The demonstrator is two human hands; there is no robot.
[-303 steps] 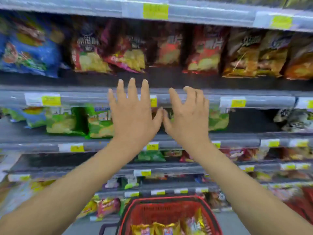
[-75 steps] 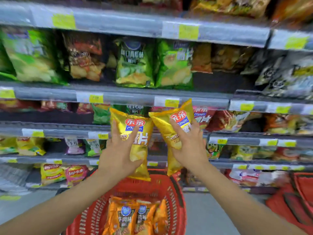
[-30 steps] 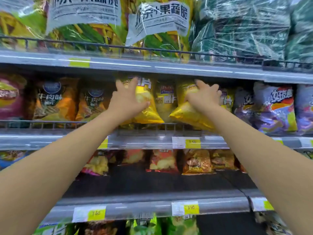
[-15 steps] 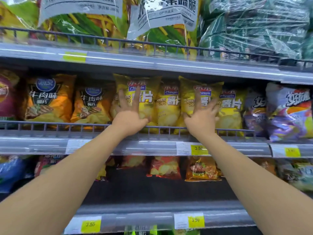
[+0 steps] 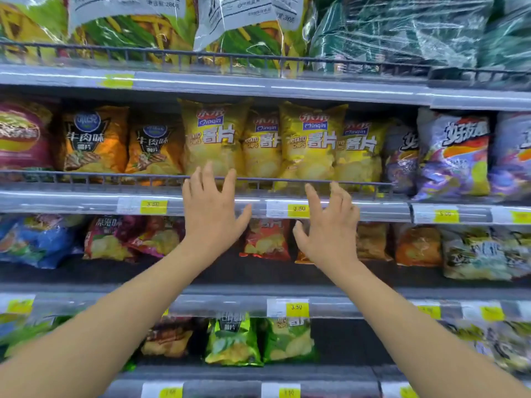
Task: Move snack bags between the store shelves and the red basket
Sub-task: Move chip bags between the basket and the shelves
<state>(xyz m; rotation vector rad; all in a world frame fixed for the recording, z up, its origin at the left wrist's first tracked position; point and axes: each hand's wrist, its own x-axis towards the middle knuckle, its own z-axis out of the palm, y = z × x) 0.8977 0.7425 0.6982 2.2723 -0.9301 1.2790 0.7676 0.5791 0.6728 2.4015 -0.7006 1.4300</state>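
Note:
Several yellow potato chip bags stand upright in a row behind the wire rail of the upper shelf (image 5: 86,201); the two front ones are a left yellow bag (image 5: 214,139) and a right yellow bag (image 5: 311,142). My left hand (image 5: 214,215) hangs just below the left bag, fingers spread, holding nothing. My right hand (image 5: 329,226) is below the right bag in front of the shelf edge, fingers loosely spread and empty. The red basket is out of view.
Orange beef-flavour bags (image 5: 94,139) sit left of the yellow ones, purple bags (image 5: 452,153) to the right. Large wrapped packs fill the top shelf (image 5: 344,90). Red, blue and green snack bags (image 5: 232,341) line the lower shelves.
Both hands let go of the two yellow bags, which now stand on the shelf, and have drawn back down below the wire rail. The view has tilted slightly lower.

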